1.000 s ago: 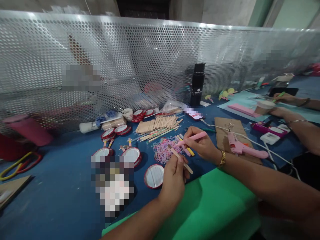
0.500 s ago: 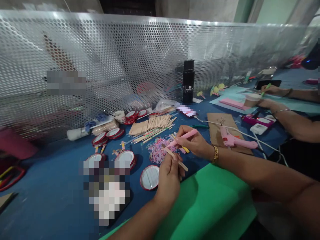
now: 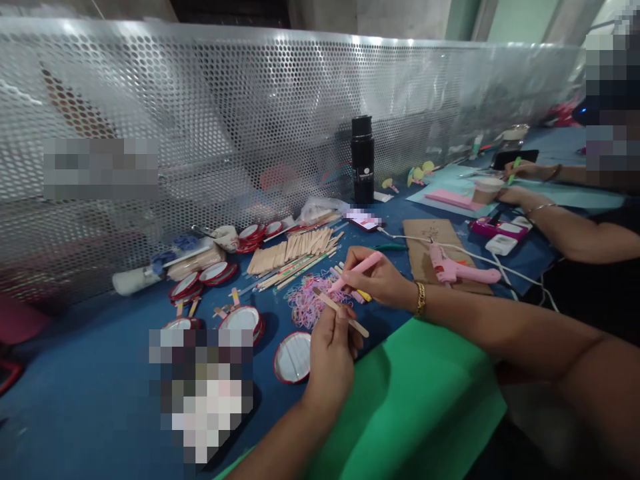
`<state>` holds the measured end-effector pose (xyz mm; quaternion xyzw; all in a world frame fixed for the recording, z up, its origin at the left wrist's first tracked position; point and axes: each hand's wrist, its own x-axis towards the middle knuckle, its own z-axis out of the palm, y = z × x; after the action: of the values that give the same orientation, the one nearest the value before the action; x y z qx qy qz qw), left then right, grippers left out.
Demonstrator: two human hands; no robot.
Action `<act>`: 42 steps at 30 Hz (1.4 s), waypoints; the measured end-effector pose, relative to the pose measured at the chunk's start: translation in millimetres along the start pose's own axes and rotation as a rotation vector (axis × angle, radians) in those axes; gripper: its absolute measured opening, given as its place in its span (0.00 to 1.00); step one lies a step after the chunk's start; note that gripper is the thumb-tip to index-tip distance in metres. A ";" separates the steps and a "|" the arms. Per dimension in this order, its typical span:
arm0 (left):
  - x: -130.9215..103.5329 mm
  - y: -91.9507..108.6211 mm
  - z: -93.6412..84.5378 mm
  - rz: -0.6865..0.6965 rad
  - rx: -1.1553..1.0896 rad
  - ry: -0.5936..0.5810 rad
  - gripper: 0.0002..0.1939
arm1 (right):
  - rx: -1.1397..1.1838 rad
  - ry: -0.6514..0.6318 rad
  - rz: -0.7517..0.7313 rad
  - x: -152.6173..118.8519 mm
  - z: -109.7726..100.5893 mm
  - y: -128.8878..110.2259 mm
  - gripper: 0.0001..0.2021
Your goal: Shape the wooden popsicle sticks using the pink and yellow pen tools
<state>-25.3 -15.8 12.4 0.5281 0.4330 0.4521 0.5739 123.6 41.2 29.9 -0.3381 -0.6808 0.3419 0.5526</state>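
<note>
My left hand (image 3: 331,363) pinches a wooden craft stick (image 3: 358,327) whose far end is coloured brown. In my right hand (image 3: 383,279), a pink marker (image 3: 369,264) is held like a pen, its lower end close to the stick's coloured end; whether they touch I cannot tell. Beneath and behind the stick lies a heap of pastel rubber bands (image 3: 301,301). A round white disc with a red rim (image 3: 291,358) rests beside my left hand, partly hidden by it. Yellow and other markers (image 3: 365,295) lie just behind my right hand. Green paper (image 3: 410,393) spreads under my forearms.
Craft sticks (image 3: 295,251) are piled behind the bands. Red-rimmed discs (image 3: 243,325) lie stacked to the left. A black bottle (image 3: 363,163) stands near the perforated metal panel (image 3: 240,120). A pink glue gun (image 3: 445,268) lies on cardboard (image 3: 417,247). Another person's hand (image 3: 517,171) holds a green pen.
The view has swung a little to the right, so the table things sit further left. Both hands keep the same hold on the stick and marker.
</note>
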 end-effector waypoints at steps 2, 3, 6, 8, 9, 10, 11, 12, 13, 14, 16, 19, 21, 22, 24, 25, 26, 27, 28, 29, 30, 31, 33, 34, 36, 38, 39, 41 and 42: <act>-0.1 -0.1 -0.5 0.006 0.017 -0.001 0.24 | 0.017 0.025 -0.012 0.6 -0.2 1.7 0.10; -0.2 -0.3 -0.8 0.012 0.024 -0.004 0.24 | 0.032 0.024 -0.014 0.5 0.0 2.2 0.10; -0.8 -0.6 -1.2 0.020 0.036 -0.015 0.22 | 0.055 -0.025 -0.010 -0.7 1.0 2.8 0.10; -0.9 -0.3 -1.2 0.015 0.036 -0.013 0.21 | 0.025 -0.038 -0.005 -1.2 1.0 2.9 0.10; -0.9 -0.1 -1.2 0.010 0.035 -0.010 0.21 | 0.007 -0.030 -0.005 -1.1 0.6 2.9 0.10; -0.9 0.2 -1.1 0.004 0.034 -0.006 0.21 | -0.006 -0.013 -0.006 -0.8 -0.1 2.8 0.11; -0.9 0.4 -1.1 0.001 0.032 -0.004 0.21 | -0.010 0.007 -0.009 -0.5 -0.9 2.4 0.11; -0.8 0.6 -1.1 -0.001 0.031 -0.004 0.21 | -0.007 0.019 -0.014 -0.2 -1.5 1.8 0.11; -0.7 0.7 -1.1 -0.001 0.031 -0.004 0.21 | 0.002 0.024 -0.020 0.0 -2.0 0.8 0.11; -0.6 0.6 -1.2 0.002 0.031 -0.005 0.21 | 0.011 0.018 -0.025 0.0 -2.2 -0.5 0.12; -0.4 0.2 -1.4 0.016 0.039 -0.009 0.21 | 0.014 -0.027 -0.024 -0.2 -2.1 -3.5 0.12; -0.2 -0.1 -1.7 0.019 0.068 -0.012 0.20 | -0.007 -0.069 -0.019 0.2 -2.2 -5.2 0.12; -0.6 0.5 -1.7 0.011 0.080 -0.014 0.20 | -0.027 -0.034 -0.033 1.1 -3.3 -3.2 0.11; -0.8 0.9 -1.6 0.009 0.080 -0.013 0.20 | -0.022 -0.017 -0.039 1.6 -4.1 -1.7 0.11; -1.5 1.7 -1.3 0.007 0.071 -0.011 0.20 | 0.017 -0.011 -0.037 1.9 -5.0 0.7 0.11; -1.8 1.9 -1.1 0.007 0.066 -0.011 0.20 | 0.043 -0.025 -0.029 1.7 -5.1 1.2 0.12; -2.0 2.1 -1.0 0.008 0.063 -0.012 0.19 | 0.062 -0.043 -0.021 1.2 -4.8 1.1 0.12; -2.2 2.1 -0.9 0.011 0.061 -0.014 0.19 | 0.069 -0.063 -0.016 0.6 -4.3 0.4 0.12; -2.3 2.0 -0.9 0.015 0.059 -0.016 0.19 | 0.061 -0.079 -0.014 0.0 -3.8 -0.6 0.12; -2.3 1.9 -1.0 0.016 0.058 -0.019 0.19 | 0.048 -0.087 -0.013 -0.5 -3.5 -1.6 0.12; -2.3 1.8 -1.1 0.015 0.055 -0.022 0.19 | 0.034 -0.085 -0.013 -0.7 -3.3 -2.6 0.11; -2.2 1.6 -1.2 0.011 0.051 -0.025 0.19 | 0.020 -0.072 -0.016 -0.6 -3.5 -3.2 0.11; -2.2 1.5 -1.2 0.002 0.040 -0.029 0.20 | -0.001 -0.031 -0.025 -0.1 -4.4 -3.7 0.11; -2.4 1.6 -0.9 0.000 0.034 -0.028 0.21 | -0.004 -0.013 -0.031 0.0 -4.8 -3.7 0.12; -3.0 1.4 0.1 -0.002 0.022 -0.022 0.21 | 0.005 -0.005 -0.039 -0.5 -5.0 -3.8 0.12; -3.8 0.7 1.5 -0.002 0.013 -0.012 0.22 | 0.019 -0.028 -0.032 -2.3 -4.0 -4.1 0.13; -4.1 0.1 2.3 0.004 0.010 -0.007 0.22 | 0.021 -0.038 -0.031 -3.5 -3.3 -4.2 0.13; -4.2 -1.7 3.6 0.013 0.005 -0.003 0.22 | 0.015 -0.085 0.002 -5.4 -2.3 -4.1 0.12; -4.2 -2.7 4.0 0.009 -0.005 -0.001 0.23 | 0.007 -0.088 0.008 -5.8 -2.3 -3.7 0.12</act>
<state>-22.2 -20.8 10.1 0.5287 0.4292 0.4557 0.5733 126.4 34.5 30.4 -0.3235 -0.7020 0.3610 0.5217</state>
